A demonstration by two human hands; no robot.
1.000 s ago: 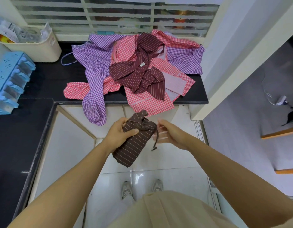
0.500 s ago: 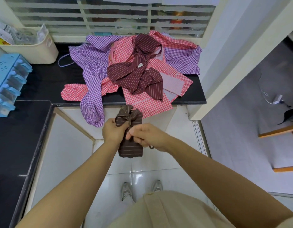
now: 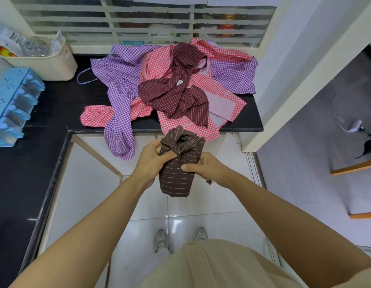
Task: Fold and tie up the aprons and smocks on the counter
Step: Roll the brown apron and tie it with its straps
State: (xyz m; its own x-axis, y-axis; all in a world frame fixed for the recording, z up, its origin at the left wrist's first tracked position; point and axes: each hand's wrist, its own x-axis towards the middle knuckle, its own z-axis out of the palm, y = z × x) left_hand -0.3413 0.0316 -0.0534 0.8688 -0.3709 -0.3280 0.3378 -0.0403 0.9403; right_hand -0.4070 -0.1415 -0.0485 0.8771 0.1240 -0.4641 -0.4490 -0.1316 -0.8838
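Both hands gripped the brown bundle in the air just short of the counter: left hand closed on its knotted top, right hand pinching its side. It hung long axis upright, between the hands. Half a second earlier the right hand had reached across the knot; now it sat lower, beside the bundle. Loose smocks lay heaped on the counter beyond.

The brown bundle is matt cloth with thin pale stripes; the heaped garments are soft checked and striped cloth; the counter is glossy black stone; the floor tiles shine; the blue rack looks plastic.
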